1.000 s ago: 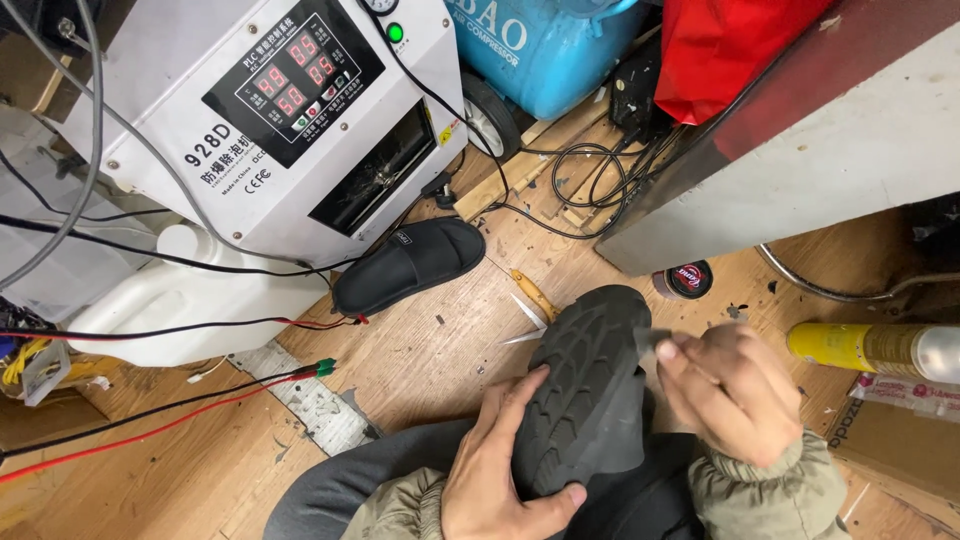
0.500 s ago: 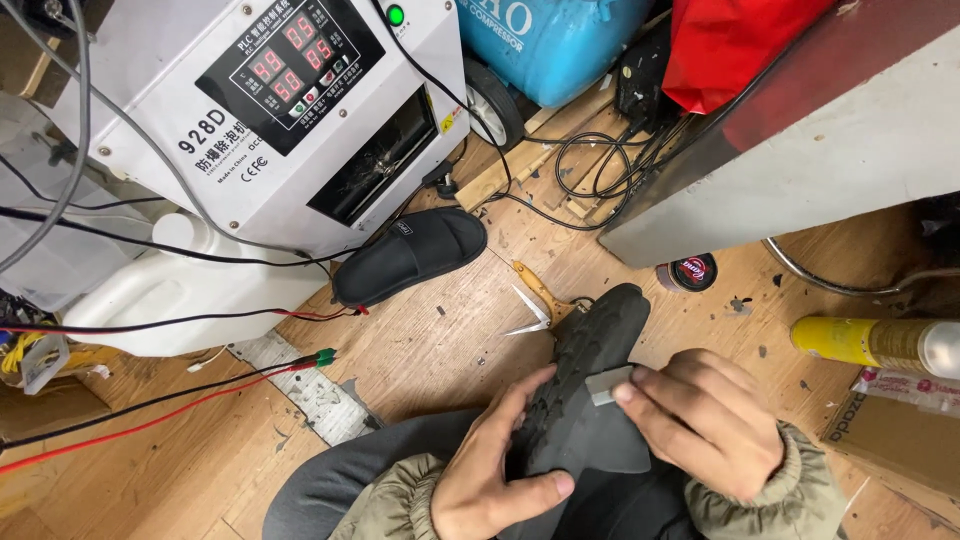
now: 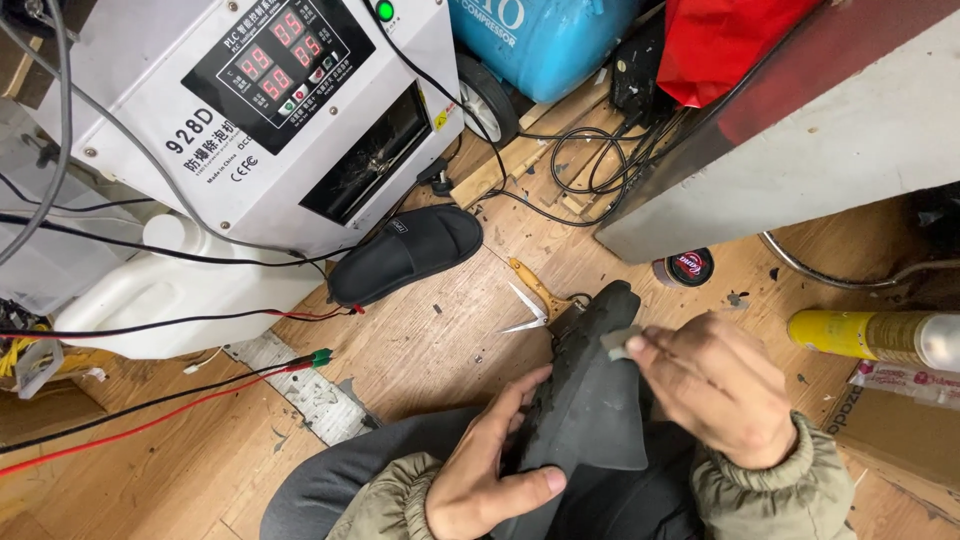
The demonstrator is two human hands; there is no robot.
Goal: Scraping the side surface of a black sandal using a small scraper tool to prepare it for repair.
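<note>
Holding the black shoe sole [image 3: 590, 400] with our left hand [image 3: 490, 470], we keep the grip closed around its near end, thumb across the lower edge and fingers wrapped behind. Our right hand [image 3: 725, 385] has a narrow grip: its fingertips pinch a small grey pad [image 3: 618, 342] and press it against the upper part of the sole. That sole rests tilted over our lap, on the dark grey trousers [image 3: 340, 480], with its far tip pointing toward the wooden floor [image 3: 430, 350]. Both wrists show olive-green cuffs [image 3: 385, 500].

Just beyond the sole's tip lie scissors with a yellow handle [image 3: 530, 300], blades open, on the floor. Farther off to the left a black slipper [image 3: 405, 255] lies beside a white machine with a red digital display [image 3: 270, 90]. Red and black cables [image 3: 200, 385] run across the floor on the left, past a white plastic jug [image 3: 170, 290]. A blue compressor tank [image 3: 545, 35] stands behind the machine, next to a red bag [image 3: 740, 45]. On the right, a yellow spray can [image 3: 875, 335] lies on its side, and a small round tin with a dark lid [image 3: 685, 268] sits near a grey slanted panel [image 3: 800, 150].
</note>
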